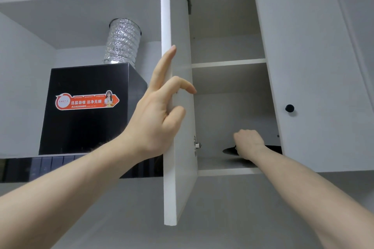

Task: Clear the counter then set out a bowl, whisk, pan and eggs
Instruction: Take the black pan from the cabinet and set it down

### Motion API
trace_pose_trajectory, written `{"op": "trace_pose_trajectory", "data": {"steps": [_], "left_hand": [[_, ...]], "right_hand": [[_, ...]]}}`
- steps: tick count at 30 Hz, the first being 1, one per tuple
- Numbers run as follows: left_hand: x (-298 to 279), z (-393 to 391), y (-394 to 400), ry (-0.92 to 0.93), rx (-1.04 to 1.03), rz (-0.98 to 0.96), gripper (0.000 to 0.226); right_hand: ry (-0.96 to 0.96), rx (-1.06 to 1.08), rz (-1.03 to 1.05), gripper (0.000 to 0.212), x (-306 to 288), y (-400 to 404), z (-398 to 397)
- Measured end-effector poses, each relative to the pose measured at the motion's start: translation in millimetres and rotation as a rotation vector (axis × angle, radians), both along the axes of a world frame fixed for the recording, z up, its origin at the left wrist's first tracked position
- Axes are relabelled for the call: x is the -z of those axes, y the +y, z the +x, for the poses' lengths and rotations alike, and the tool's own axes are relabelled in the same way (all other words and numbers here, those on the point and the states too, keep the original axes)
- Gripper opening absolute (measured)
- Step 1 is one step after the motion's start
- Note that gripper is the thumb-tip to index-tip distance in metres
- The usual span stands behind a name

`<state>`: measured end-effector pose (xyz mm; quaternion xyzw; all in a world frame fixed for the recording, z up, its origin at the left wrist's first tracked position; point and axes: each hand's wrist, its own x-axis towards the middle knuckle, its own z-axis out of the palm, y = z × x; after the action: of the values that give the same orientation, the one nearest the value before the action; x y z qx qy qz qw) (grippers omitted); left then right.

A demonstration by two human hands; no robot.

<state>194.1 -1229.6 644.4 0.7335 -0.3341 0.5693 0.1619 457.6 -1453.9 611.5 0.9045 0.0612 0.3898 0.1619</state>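
I look up into a white wall cupboard. Its left door (pixel 180 168) stands open, edge toward me. My left hand (pixel 159 111) holds that door's edge, index finger straight up along it and the other fingers curled round it. My right hand (pixel 249 143) reaches onto the cupboard's lower shelf, fingers curled over a dark flat round object (pixel 228 150), likely the pan; only its rim shows. Bowl, whisk and eggs are not in view.
The right cupboard door (pixel 315 66) is closed, with a black knob (pixel 289 108). An upper shelf (pixel 228 62) shows nothing on it from below. A black range hood (pixel 87 127) with a foil duct (pixel 123 42) hangs to the left.
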Motion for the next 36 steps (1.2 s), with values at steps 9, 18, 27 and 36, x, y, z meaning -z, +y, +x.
{"op": "trace_pose_trajectory", "data": {"steps": [9, 18, 27, 36], "left_hand": [[1.3, -4.8, -2.6, -0.013, 0.017, -0.006, 0.042], [1.2, -3.9, -5.9, -0.010, -0.021, -0.037, 0.038], [1.8, -4.9, -5.4, 0.004, -0.024, -0.039, 0.037], [5.0, -7.0, -6.9, 0.010, 0.054, -0.053, 0.040]], "right_hand": [[-0.041, -0.067, 0.042, 0.016, -23.3, 5.1, -22.6], [-0.255, -0.299, 0.292, 0.015, -60.2, 12.3, -51.7], [-0.342, -0.421, 0.416, 0.017, -81.7, 18.5, -95.1], [-0.420, -0.466, 0.487, 0.017, -93.8, 7.6, -171.6]]}}
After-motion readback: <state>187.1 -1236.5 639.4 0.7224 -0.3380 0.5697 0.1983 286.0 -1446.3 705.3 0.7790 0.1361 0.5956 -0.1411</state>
